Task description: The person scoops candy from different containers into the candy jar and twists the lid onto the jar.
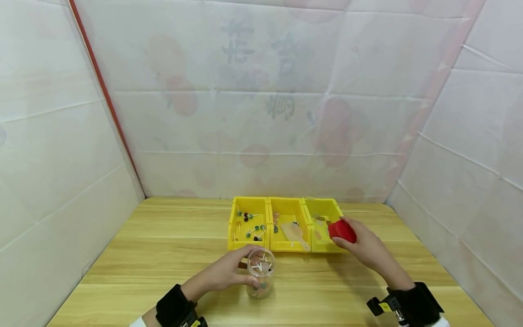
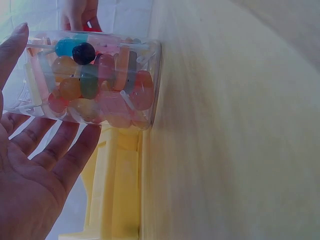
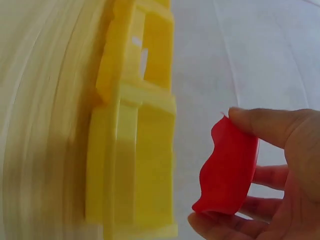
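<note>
My left hand point(image 1: 222, 273) holds a clear plastic jar point(image 1: 265, 274) that stands on the table, its thumb on one side and its fingers on the other. The jar's round top is uncovered. Inside, the left wrist view shows lollipops point(image 2: 89, 80) in several colours with white sticks. My right hand point(image 1: 369, 246) pinches a red lid with a wavy edge point(image 3: 227, 170) between thumb and fingers. It hovers over the front right part of the rightmost yellow bin point(image 1: 327, 247).
Three yellow bins stand side by side on the wooden table point(image 1: 163, 254). Lollipops lie in the left bin point(image 1: 233, 236). The middle bin point(image 1: 282, 247) holds a pale scoop point(image 1: 293, 231) and some candies. White sheeting point(image 1: 261, 136) walls the back and sides.
</note>
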The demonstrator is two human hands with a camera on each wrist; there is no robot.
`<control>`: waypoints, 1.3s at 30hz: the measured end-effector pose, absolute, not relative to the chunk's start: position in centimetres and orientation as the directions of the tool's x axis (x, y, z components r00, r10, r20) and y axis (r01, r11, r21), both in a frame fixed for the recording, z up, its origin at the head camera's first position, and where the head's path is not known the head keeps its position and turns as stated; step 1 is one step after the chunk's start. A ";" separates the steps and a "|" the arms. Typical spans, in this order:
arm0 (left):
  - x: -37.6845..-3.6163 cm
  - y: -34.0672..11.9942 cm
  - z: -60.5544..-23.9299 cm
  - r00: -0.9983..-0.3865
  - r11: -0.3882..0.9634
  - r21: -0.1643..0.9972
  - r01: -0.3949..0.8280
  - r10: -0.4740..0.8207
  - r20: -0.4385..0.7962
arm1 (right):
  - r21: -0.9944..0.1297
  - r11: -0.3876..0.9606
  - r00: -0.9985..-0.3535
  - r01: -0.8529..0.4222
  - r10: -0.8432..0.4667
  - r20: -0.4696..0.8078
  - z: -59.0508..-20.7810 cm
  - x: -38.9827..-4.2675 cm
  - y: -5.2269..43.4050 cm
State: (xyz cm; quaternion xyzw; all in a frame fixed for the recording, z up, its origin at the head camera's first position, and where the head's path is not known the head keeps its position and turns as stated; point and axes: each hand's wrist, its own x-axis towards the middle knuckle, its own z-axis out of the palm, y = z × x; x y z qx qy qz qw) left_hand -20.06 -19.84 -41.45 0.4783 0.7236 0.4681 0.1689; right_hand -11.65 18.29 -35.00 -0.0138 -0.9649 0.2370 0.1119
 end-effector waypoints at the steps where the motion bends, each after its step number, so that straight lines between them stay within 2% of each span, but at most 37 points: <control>1: -20.1 -19.8 -41.5 -0.484 0.105 0.837 0.537 0.851 0.204 | -0.476 0.879 -0.976 -0.029 0.078 0.203 -35.0 -11.8 17.9; 4: -20.0 -19.8 -41.5 -0.480 0.104 0.835 0.541 0.853 0.205 | -0.515 0.856 -0.977 -0.046 0.069 0.202 -34.9 -12.0 16.7; 12: -19.8 -19.8 -41.5 -0.479 0.096 0.840 0.534 0.853 0.207 | -0.607 0.771 -0.970 -0.192 -0.056 0.236 -34.1 -12.2 13.1; 22: -19.5 -19.9 -41.6 -0.494 0.115 0.824 0.555 0.842 0.216 | -0.577 0.736 -0.928 -0.356 -0.205 0.311 -33.0 -12.0 9.4; 28: -19.3 -19.9 -41.6 -0.480 0.098 0.821 0.563 0.847 0.228 | -0.606 0.687 -0.916 -0.402 -0.288 0.280 -32.6 -11.4 8.0; 39: -19.2 -19.8 -41.3 -0.493 0.129 0.811 0.570 0.844 0.212 | -0.650 0.554 -0.841 -0.520 -0.467 0.275 -33.0 -10.5 5.4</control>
